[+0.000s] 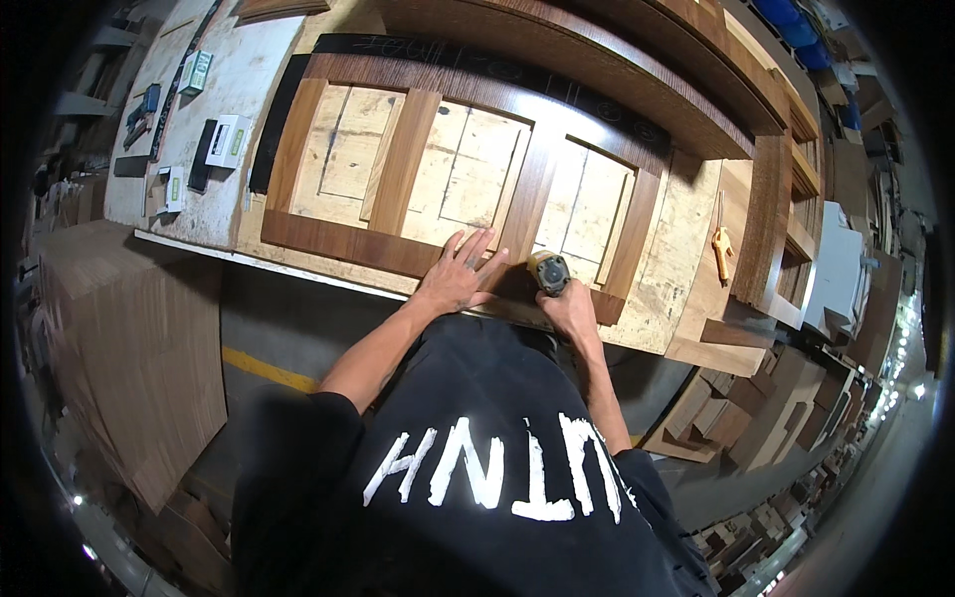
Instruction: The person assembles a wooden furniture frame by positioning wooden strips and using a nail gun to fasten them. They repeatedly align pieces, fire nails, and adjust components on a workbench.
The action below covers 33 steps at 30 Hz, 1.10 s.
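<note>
A brown wooden frame (328,242) with three openings lies flat on the pale, stained worktop (668,284). My left hand (460,274) is laid over the frame's near rail with fingers spread, holding nothing. To its right, my right hand (569,306) is closed around a yellow and black handheld power tool (548,269), whose exact kind I cannot make out. The tool stands over the near rail, by the upright between the middle and right openings. Its lower end is hidden, so contact with the wood cannot be seen.
Dark wooden panels (637,62) stand along the far side, and a slatted wooden frame (771,224) at the right. A yellow tool with a thin tip (723,254) lies near it. Small boxes (228,140) sit at left. Stacked boards (129,348) stand left of the worktop.
</note>
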Tool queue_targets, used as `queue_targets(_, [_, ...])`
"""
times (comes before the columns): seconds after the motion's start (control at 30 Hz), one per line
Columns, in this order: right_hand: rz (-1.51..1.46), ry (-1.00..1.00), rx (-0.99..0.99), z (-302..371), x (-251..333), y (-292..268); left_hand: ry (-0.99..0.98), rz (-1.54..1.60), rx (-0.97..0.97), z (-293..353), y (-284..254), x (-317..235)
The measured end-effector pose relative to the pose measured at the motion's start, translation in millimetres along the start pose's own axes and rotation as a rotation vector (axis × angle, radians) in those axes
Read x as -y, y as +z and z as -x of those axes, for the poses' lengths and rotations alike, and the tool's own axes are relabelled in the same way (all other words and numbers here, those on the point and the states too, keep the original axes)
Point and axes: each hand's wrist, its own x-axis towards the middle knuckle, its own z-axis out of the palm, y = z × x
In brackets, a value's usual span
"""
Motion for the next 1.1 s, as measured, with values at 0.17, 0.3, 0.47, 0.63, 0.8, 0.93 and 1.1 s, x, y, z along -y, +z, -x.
queue_targets(0.17, [0.004, 0.037, 0.037, -3, 5, -3, 0.031, 0.002, 0.024, 2, -2, 4])
queue_targets(0.3, [-0.056, 0.054, 0.028, 2, -3, -1, 0.042, 0.029, -0.047, 3, 4, 7])
queue_targets(0.47, [-0.151, -0.046, 0.024, 21, -24, -4, 0.073, 0.008, -0.108, 2, 8, 9])
queue_targets(0.63, [-0.111, -0.071, 0.081, 21, -21, -4, 0.072, -0.015, -0.098, 4, 10, 10])
queue_targets(0.8, [-0.042, -0.108, 0.096, 12, -17, -3, 0.068, 0.017, -0.083, 2, 7, 9])
queue_targets(0.93, [0.072, -0.149, 0.107, 10, -12, -6, 0.066, 0.0, -0.084, 1, 7, 9])
queue_targets(1.1, [0.092, -0.143, 0.092, 11, -11, -3, 0.057, 0.025, -0.061, 1, 7, 9])
